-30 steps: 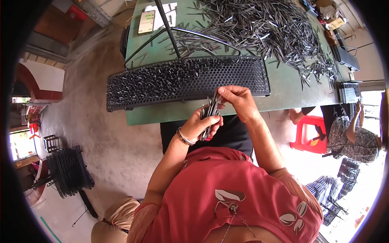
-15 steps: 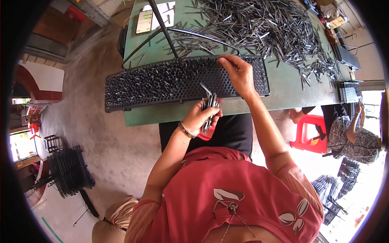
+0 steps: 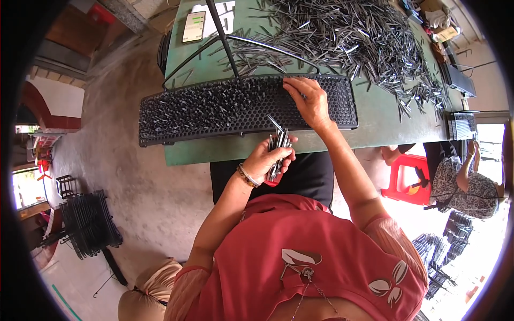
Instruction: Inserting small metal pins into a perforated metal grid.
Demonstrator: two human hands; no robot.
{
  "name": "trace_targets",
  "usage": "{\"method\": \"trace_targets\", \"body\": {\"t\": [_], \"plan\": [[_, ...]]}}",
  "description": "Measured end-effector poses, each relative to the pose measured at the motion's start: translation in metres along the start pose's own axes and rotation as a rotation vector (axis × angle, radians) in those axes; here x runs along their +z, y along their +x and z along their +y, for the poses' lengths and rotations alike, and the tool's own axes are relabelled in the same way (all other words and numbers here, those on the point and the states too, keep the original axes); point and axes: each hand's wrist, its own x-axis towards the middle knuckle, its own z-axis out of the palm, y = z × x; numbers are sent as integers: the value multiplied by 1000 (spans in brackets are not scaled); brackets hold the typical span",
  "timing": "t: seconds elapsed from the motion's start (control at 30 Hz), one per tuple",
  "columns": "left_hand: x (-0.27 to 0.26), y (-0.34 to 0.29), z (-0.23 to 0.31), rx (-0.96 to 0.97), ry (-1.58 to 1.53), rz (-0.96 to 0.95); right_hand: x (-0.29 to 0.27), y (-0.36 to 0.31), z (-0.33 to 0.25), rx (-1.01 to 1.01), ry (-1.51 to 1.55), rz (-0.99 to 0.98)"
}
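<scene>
A long black panel with rows of round holes [image 3: 276, 109] lies along the near edge of the green table [image 3: 198, 155]. Short black strips [image 3: 198, 109] stand thickly in its left part, while bare holes show toward the right. My left hand [image 3: 265, 160] is closed around a bundle of loose black strips [image 3: 279, 143], just below the panel's front edge; one strip pokes out toward the panel. Over the right part of the panel is my right hand [image 3: 310, 101], thumb and fingers pinched together near the far rim. Whatever lies between those fingertips is too small to make out.
Thin black rods [image 3: 227, 53] rise from the panel. Behind it spreads a big heap of loose strips [image 3: 353, 37]. A phone [image 3: 194, 27] lies at the far left on white paper. To the right are a red stool [image 3: 409, 176] and another person [image 3: 466, 184].
My right hand has shifted slightly left along the panel's far rim, fingers still pinched. My left hand keeps its bundle in nearly the same place.
</scene>
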Motion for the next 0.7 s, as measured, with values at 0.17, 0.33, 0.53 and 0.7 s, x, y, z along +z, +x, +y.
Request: {"method": "trace_targets", "body": {"t": [0.17, 0.33, 0.53, 0.7], "plan": [[1, 0, 0, 6, 0, -5, 5, -3, 3, -127, -124, -14], [0, 0, -3, 27, 0, -19, 5, -6, -3, -117, -218, 26], [1, -1, -5, 28, -1, -25, 6, -9, -4, -34, -196, 44], [0, 0, -6, 34, 10, -43, 5, -7, -1, -47, -178, 44]]}}
